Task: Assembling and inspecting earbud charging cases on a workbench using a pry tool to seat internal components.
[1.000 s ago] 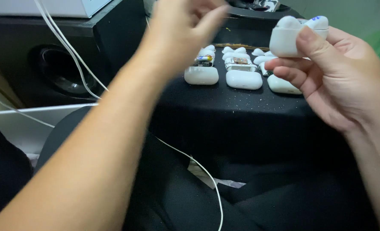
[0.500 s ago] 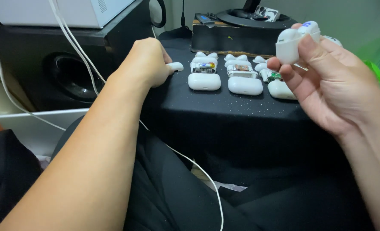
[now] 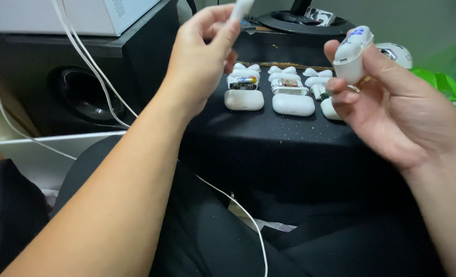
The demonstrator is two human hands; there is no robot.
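Holding a small white stem-shaped earbud (image 3: 241, 8) pinched between thumb and fingertips, the left hand (image 3: 199, 56) is raised above the black speckled work surface (image 3: 269, 138); the piece is motion-blurred and partly cut off by the top edge of the view, so its exact form cannot be confirmed. The right hand (image 3: 392, 107) holds a white earbud charging case (image 3: 352, 54) upright, fingers closed around its lower body and thumb lying along its side; a blue mark shows on its cap. Whether the lid is open cannot be told.

Below, 2 closed white cases (image 3: 244, 99) (image 3: 293, 104) lie side by side on the surface, with opened units showing circuit parts (image 3: 243, 82) just behind them and loose white shells (image 3: 282, 70) further back. A white cable (image 3: 92, 66) hangs down at the left.

Judgement: the step in hand appears to be bringing the 2 held pieces together. Doing it well calls for steadying the case in the right hand, aligning the stem with its cavity, and keeping a light pinch so the small part does not slip onto the crowded row beneath.
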